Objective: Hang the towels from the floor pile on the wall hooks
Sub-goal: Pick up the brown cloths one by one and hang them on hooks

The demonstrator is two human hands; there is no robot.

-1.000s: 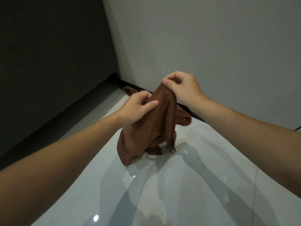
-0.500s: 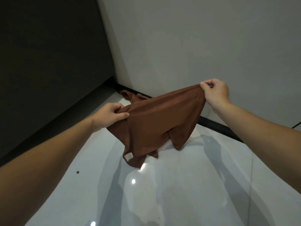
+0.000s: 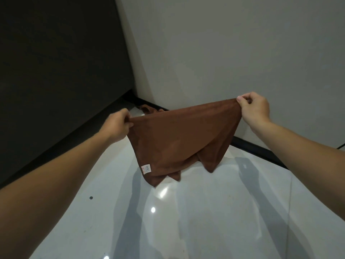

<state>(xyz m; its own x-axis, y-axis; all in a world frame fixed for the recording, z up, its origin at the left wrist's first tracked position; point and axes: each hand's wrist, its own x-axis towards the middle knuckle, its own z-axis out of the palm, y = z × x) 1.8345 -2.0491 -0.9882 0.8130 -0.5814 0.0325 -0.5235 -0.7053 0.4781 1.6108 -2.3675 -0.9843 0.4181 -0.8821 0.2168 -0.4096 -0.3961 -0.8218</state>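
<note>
Towel position: We are holding the brown towel in the air in front of us, stretched between both hands above the glossy white floor. Its lower corners are hanging in loose points, and they look clear of the tiles.
Left hand: We are gripping the left end of the top edge with the left hand, fingers curled and clamped on the cloth.
Right hand: We are pinching the right top corner with the right hand, thumb and fingertips pressed together on the fabric (this corner is riding higher than the left one).
Handling, our judgement: We are treating the towel as light, soft and fully limp. It is sagging and folding over itself below the taut edge, so it is offering no stiffness. It looks neither fragile nor slippery.
Hold points, our judgement: We are favouring the top edge, at or near the corners, where a pinch is spreading the cloth open. No hanging loop is showing. A small white care label is sitting near the lower left corner.
Floor pile: We are seeing a scrap of brown cloth on the floor in the corner behind the towel, mostly hidden.
Hooks: We are not seeing any wall hooks on the pale wall.
</note>
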